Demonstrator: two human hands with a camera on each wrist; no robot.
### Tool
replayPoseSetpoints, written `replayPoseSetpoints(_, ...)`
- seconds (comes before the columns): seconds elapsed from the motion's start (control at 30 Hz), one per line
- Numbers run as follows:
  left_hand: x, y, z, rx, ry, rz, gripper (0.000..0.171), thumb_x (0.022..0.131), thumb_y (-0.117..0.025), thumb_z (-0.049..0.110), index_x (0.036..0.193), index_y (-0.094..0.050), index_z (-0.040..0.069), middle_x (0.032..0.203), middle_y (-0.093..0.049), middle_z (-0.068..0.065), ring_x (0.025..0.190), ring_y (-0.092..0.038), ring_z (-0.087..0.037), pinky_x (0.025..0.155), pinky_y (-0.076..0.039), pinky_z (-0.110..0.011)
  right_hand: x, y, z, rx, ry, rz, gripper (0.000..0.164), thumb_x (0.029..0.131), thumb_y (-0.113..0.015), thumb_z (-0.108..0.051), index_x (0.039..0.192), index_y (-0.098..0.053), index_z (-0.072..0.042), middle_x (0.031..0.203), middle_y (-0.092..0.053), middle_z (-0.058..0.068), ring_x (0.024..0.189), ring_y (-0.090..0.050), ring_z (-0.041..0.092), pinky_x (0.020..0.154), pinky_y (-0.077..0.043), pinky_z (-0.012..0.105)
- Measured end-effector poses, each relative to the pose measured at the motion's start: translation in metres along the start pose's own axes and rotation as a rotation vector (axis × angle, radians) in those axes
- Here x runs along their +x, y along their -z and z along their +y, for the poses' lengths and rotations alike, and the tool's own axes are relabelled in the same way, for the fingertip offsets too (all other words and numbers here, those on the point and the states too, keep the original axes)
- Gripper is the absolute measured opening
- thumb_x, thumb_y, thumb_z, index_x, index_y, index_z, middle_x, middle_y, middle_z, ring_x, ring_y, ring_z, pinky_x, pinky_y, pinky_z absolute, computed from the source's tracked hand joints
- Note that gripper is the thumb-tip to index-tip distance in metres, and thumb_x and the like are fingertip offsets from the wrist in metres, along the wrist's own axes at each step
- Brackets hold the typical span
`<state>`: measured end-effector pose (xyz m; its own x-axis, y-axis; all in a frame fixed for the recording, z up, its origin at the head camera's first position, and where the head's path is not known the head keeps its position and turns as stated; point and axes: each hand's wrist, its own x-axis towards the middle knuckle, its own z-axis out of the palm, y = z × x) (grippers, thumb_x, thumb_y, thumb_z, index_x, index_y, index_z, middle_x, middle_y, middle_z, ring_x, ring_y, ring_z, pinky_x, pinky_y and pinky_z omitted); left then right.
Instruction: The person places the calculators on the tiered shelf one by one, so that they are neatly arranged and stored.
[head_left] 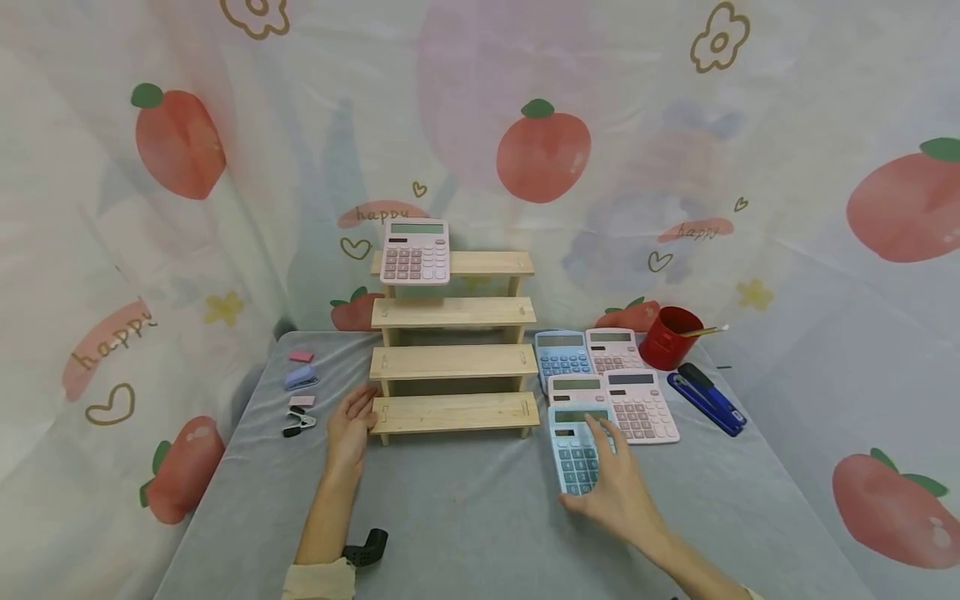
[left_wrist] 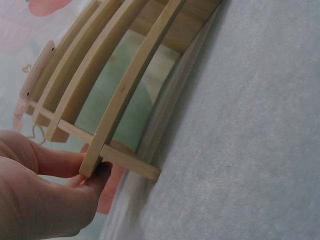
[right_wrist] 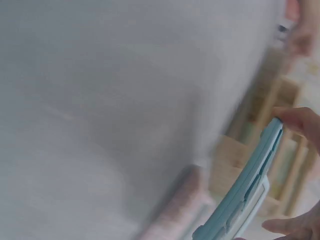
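Note:
My left hand (head_left: 349, 433) pinches the left end of the lowest step of a four-tier wooden display stand (head_left: 453, 414); the left wrist view shows thumb and fingers around that board end (left_wrist: 92, 162). A light blue calculator (head_left: 573, 460) is in my right hand (head_left: 621, 492), with the thumb at its near edge and fingertips by its far edge. Seen edge-on in the right wrist view, the calculator (right_wrist: 240, 190) appears tilted and off the cloth. On the stand's top tier, at the left, a pink calculator (head_left: 415, 252) leans upright.
Right of the stand lie a blue calculator (head_left: 562, 354) and pink calculators (head_left: 643, 408). Beyond them are a red cup (head_left: 666, 340) with a pencil and a blue cutter (head_left: 705, 404) beside a dark marker. A stapler (head_left: 302, 377) and a clip (head_left: 300, 422) lie at left.

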<state>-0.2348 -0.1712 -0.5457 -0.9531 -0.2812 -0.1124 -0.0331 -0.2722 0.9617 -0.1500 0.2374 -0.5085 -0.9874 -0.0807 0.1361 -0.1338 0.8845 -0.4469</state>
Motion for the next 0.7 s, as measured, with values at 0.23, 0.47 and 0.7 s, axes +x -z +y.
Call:
replayPoseSetpoints(0.23,-0.001,0.004,0.001,0.005,0.009,-0.003,0.064,0.094,-0.045,-0.021,0.156,-0.034,-0.009,0.158,-0.041,-0.029,0.149,-0.039,-0.033,0.12,-0.034,-0.04,0.059,0.038,-0.048,0.049,0.144,0.108,0.126,0.062,-0.1,-0.039,0.163,-0.029,-0.011,0.16,-0.029,0.025,0.123,-0.05,0.046,0.097,-0.05,0.066)
replayPoseSetpoints(0.47,0.0,0.002,0.003,-0.004,-0.009,-0.003,0.064,0.093,-0.045,-0.022,0.155,-0.035,-0.01,0.156,-0.042,-0.032,0.149,-0.038,-0.037,0.098,-0.045,-0.016,0.132,0.07,-0.097,0.11,0.219,0.175,0.125,0.066,-0.098,-0.034,0.165,-0.025,-0.011,0.162,-0.026,0.025,0.118,-0.054,0.046,0.088,-0.054,0.063)
replayPoseSetpoints(0.7,0.0,0.001,0.0,-0.009,-0.003,-0.005,0.063,0.094,-0.046,-0.022,0.155,-0.035,-0.011,0.156,-0.042,-0.032,0.149,-0.039,-0.037,0.093,-0.046,-0.013,0.206,0.074,-0.14,0.156,0.181,0.154,0.126,0.067,-0.097,-0.038,0.166,-0.022,-0.016,0.165,-0.023,0.019,0.135,-0.044,0.048,0.099,-0.048,0.064)
